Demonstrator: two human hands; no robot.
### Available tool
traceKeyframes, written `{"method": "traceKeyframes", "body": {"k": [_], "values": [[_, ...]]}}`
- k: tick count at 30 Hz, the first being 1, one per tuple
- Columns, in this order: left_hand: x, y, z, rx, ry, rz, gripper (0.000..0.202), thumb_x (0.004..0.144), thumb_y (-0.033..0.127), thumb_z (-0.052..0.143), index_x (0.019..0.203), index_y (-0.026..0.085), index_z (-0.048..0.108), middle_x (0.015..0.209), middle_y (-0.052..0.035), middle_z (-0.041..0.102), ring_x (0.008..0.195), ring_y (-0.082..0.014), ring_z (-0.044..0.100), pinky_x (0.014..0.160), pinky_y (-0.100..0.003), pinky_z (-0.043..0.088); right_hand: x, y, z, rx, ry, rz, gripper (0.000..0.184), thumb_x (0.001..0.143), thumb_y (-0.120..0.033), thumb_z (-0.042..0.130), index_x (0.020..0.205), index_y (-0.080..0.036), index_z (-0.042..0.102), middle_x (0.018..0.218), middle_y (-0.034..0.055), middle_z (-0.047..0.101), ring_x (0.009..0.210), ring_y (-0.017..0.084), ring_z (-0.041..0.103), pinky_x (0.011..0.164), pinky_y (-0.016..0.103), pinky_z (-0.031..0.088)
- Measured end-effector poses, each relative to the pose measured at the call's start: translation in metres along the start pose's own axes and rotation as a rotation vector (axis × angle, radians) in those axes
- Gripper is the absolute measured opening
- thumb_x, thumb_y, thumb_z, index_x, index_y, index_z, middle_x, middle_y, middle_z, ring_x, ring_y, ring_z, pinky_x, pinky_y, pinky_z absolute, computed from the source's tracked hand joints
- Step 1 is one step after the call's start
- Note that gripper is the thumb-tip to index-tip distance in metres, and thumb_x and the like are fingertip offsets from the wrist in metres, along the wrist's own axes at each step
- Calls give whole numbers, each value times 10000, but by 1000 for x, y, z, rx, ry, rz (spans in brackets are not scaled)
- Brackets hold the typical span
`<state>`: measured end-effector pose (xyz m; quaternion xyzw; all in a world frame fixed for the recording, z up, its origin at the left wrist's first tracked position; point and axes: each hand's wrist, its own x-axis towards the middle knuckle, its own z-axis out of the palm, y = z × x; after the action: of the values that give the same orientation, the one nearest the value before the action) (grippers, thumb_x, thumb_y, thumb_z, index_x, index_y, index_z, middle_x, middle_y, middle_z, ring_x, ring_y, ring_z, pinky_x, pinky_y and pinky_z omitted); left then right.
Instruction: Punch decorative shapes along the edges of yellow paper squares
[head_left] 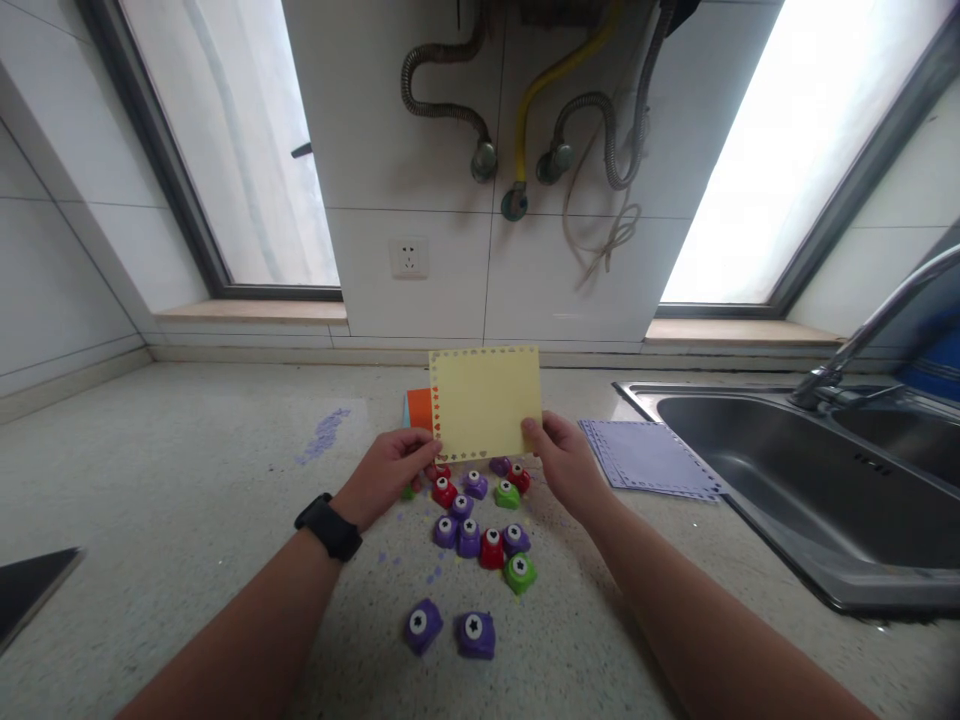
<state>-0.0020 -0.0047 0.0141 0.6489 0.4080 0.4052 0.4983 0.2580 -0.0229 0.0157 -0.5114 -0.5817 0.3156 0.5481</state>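
Observation:
A sheet of yellow paper (pixel 486 405) is held up over the counter, with small shapes punched along its top, left and bottom edges. My left hand (pixel 394 462) pinches its lower left corner, and my right hand (pixel 562 455) grips the lower right side with the thumb in front. Below the sheet lie several small craft punches in purple (pixel 469 538), red (pixel 492 549) and green (pixel 520 572), with white buttons bearing dark shapes. Two purple punches (pixel 475 634) sit apart, nearer to me. Orange paper (pixel 418 408) shows partly behind the yellow sheet.
Purple sheets with punched edges (pixel 649 456) lie stacked at the right, beside the steel sink (pixel 742 440) and faucet (pixel 825 380). Purple paper bits (pixel 324 436) are heaped on the left of the counter (pixel 195 470). A dark flat object (pixel 34 590) is at the left edge.

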Motion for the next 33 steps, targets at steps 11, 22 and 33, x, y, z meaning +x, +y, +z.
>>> {"method": "traceKeyframes", "body": {"k": [11, 22, 33], "values": [[2, -4, -4, 57, 22, 69, 299, 893, 447, 675, 812, 159, 673, 639, 21, 612, 522, -84, 482, 512, -219, 369, 1, 5, -1, -5, -8, -53, 294, 930, -469, 568, 830, -208, 660, 802, 34, 675, 745, 207, 584, 673, 328, 447], [2, -9, -8, 47, 44, 87, 335, 887, 480, 668, 845, 148, 683, 663, 5, 613, 513, -91, 497, 501, -226, 396, 4, 12, -1, 33, -40, -135, 233, 931, -419, 590, 930, -218, 706, 831, 21, 658, 745, 188, 537, 684, 324, 428], [4, -9, -7, 45, 36, 93, 318, 875, 462, 669, 877, 148, 715, 671, -7, 649, 520, -93, 514, 503, -223, 415, 6, 18, -2, 18, -11, -41, 270, 913, -460, 596, 873, -210, 690, 821, 33, 677, 764, 208, 565, 681, 336, 436]]}}
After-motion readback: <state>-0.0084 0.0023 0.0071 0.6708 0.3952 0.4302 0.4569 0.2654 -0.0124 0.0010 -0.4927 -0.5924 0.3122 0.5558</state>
